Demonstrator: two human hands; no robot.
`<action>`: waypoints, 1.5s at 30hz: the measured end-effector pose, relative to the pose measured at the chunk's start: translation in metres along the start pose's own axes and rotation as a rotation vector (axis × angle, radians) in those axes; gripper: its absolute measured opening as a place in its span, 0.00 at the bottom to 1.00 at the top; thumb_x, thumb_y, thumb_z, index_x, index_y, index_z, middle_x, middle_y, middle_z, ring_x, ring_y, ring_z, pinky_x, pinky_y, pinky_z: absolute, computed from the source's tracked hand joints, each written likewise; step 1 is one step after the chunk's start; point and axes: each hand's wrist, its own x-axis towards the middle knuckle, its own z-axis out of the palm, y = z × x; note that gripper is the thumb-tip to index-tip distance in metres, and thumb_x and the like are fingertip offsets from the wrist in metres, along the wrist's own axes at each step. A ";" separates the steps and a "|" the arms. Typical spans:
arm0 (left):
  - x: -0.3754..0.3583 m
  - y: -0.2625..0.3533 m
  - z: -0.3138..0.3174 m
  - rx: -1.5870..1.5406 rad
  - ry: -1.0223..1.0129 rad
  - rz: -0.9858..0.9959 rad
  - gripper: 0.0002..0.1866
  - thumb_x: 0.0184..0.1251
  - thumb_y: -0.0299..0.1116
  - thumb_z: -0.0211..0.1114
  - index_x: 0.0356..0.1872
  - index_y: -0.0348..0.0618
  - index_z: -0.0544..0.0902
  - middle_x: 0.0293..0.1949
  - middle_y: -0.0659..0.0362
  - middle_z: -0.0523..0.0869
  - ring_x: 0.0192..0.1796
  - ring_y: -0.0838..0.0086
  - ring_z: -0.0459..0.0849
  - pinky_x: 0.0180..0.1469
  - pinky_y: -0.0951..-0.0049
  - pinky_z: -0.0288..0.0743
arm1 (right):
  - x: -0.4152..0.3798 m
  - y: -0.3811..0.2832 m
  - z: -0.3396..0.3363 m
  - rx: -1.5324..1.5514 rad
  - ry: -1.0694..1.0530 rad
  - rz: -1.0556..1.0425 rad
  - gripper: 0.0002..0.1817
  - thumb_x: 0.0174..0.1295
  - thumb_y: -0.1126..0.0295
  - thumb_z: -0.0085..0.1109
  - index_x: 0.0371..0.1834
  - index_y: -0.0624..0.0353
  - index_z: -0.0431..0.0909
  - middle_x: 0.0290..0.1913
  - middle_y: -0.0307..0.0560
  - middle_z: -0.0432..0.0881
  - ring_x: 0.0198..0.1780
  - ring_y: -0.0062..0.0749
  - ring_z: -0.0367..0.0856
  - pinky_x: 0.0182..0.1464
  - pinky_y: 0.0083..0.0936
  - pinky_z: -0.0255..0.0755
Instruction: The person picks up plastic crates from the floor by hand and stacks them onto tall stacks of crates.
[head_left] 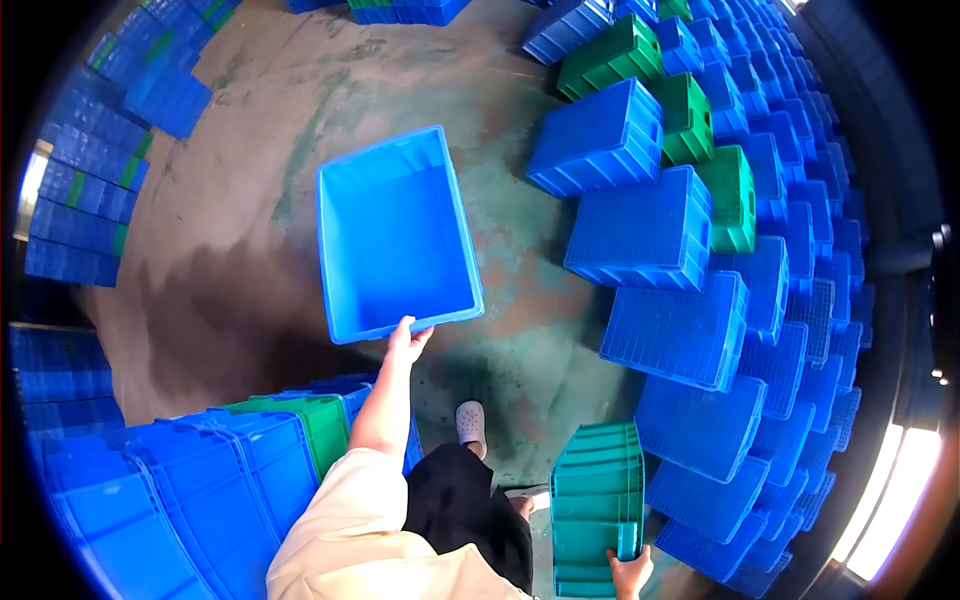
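An empty blue crate hangs over the floor with its open side facing me. My left hand is closed on the crate's near rim, fingers over the edge. Low on the right, a green crate is held on its side against my right leg's side of the view. My right hand grips the green crate near its handle at the lower right edge; some of its fingers are hidden behind the crate.
Stacked blue crates with a few green crates line the right side. More blue stacks stand far left, and a row of blue crates is at lower left. Stained floor lies between them.
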 end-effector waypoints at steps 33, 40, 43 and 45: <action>-0.033 0.018 -0.060 0.179 0.067 -0.011 0.23 0.56 0.29 0.59 0.53 0.43 0.63 0.51 0.55 0.67 0.50 0.64 0.71 0.53 0.59 0.69 | 0.027 -0.575 0.044 -0.168 0.404 -1.640 0.08 0.39 0.68 0.55 0.24 0.52 0.68 0.22 0.37 0.68 0.25 0.28 0.71 0.27 0.27 0.61; -0.160 0.095 -0.040 1.108 0.488 1.298 0.28 0.60 0.32 0.54 0.59 0.35 0.55 0.59 0.44 0.58 0.60 0.57 0.59 0.59 0.60 0.54 | 0.031 -0.583 0.122 -0.100 0.354 -1.567 0.04 0.43 0.67 0.51 0.22 0.51 0.68 0.23 0.36 0.67 0.29 0.27 0.70 0.29 0.26 0.60; -0.169 0.156 0.036 1.511 0.541 1.556 0.26 0.62 0.35 0.52 0.58 0.35 0.58 0.61 0.42 0.55 0.62 0.52 0.57 0.61 0.58 0.52 | 0.036 -0.604 0.123 -0.128 0.328 -1.554 0.06 0.48 0.67 0.49 0.28 0.54 0.71 0.27 0.40 0.70 0.34 0.32 0.69 0.37 0.31 0.61; -0.141 0.187 0.053 1.635 0.568 1.387 0.27 0.61 0.36 0.53 0.59 0.35 0.58 0.60 0.41 0.57 0.61 0.51 0.59 0.61 0.59 0.54 | 0.039 -0.610 0.113 -0.191 0.350 -1.555 0.14 0.51 0.67 0.46 0.41 0.60 0.71 0.37 0.47 0.74 0.47 0.38 0.68 0.49 0.39 0.60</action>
